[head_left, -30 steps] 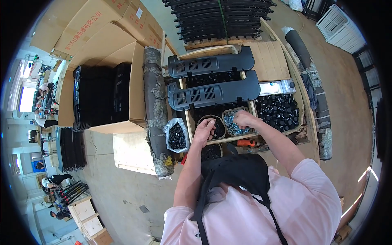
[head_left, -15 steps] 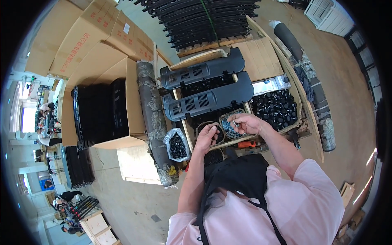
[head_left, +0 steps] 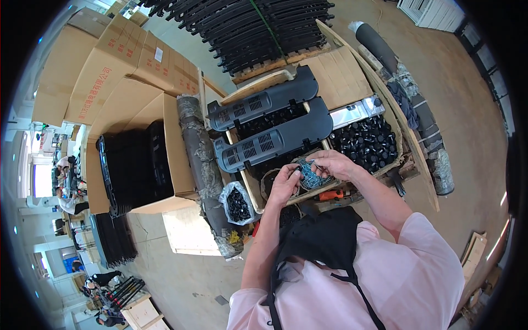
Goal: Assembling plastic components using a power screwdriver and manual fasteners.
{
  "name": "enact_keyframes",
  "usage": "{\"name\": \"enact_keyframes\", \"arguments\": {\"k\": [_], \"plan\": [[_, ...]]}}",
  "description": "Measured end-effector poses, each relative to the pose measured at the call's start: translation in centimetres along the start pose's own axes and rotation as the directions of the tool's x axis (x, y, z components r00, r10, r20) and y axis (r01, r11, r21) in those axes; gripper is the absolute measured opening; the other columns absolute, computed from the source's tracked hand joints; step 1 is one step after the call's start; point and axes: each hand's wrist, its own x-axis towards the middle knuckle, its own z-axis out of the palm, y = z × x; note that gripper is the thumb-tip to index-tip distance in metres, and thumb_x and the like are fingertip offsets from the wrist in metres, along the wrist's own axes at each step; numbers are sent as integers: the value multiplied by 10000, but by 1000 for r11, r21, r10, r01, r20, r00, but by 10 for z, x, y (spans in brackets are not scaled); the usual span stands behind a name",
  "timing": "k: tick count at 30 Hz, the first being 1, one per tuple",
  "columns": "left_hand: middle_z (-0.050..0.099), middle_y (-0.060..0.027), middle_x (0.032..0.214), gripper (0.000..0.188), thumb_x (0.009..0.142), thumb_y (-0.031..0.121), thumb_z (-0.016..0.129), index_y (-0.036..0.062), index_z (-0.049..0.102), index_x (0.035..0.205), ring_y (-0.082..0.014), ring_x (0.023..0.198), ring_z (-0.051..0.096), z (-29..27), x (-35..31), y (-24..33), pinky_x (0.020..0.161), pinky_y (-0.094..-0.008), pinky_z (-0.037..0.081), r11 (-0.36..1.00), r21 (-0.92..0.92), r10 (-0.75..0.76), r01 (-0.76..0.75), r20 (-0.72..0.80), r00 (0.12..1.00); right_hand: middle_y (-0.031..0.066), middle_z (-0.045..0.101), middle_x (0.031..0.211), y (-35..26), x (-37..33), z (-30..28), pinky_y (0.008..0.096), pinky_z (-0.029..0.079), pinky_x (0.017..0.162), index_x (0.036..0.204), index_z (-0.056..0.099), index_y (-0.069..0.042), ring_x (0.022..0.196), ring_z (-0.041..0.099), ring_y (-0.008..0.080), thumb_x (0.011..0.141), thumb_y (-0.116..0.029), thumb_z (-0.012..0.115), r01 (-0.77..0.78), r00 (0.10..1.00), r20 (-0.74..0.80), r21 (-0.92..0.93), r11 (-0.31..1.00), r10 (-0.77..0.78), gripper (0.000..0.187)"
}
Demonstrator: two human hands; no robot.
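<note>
My left hand [head_left: 284, 183] is closed in a pinch, with a small dark piece at its fingertips that I cannot make out. Close to it, my right hand [head_left: 333, 164] is curled with thumb and fingers together over a bin of bluish metal screws [head_left: 312, 177]. Whatever lies between the right fingertips is too small to name. Beyond the hands, two dark grey slotted plastic covers [head_left: 258, 148] lie side by side across a wooden-edged bench. Black round-headed knobs [head_left: 368, 144] fill a compartment to the right of my right hand.
A plastic-lined bag of small black parts [head_left: 237, 205] stands left of the bench, beside a long wrapped roll [head_left: 197, 159]. Farther left, an open carton [head_left: 172, 137] holds black panels. An orange-handled tool [head_left: 331, 195] lies at the bench's near edge. Black bars [head_left: 253, 33] are stacked beyond.
My left hand has moved right and slightly up, toward my right hand, and now pinches a small dark piece. The right hand stays over the screws. The whole view has turned slightly.
</note>
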Motion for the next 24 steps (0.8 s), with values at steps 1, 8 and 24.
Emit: {"name": "enact_keyframes", "arguments": {"k": [1, 8, 24], "plan": [[622, -9, 986, 307, 1074, 179, 598, 44, 527, 1340, -42, 724, 527, 5, 1, 4, 540, -183, 436, 999, 53, 4, -4, -4, 1000, 78, 688, 947, -6, -6, 4, 269, 508, 655, 1293, 624, 38, 776, 640, 141, 1052, -165, 527, 7, 1000, -28, -74, 997, -9, 329], [648, -26, 1029, 309, 1054, 154, 608, 33, 521, 1325, -43, 750, 519, 7, 16, 6, 598, -193, 443, 953, 293, 85, -77, -13, 996, 49, 641, 805, -31, -9, 24, 272, 448, 608, 1125, 564, 12, 699, 573, 102, 1033, -184, 518, 82, 989, -70, -486, 870, -132, 221], [652, -45, 996, 333, 954, 156, 726, 52, 637, 1258, -150, 923, 628, 41, 39, 28, 847, -315, 525, 742, 644, 283, -187, -48, 958, 146, 732, 864, -15, -7, -5, 391, 547, 753, 1088, 735, 1, 797, 712, 259, 965, -258, 665, 191, 860, -170, -767, 612, -482, 295]]}}
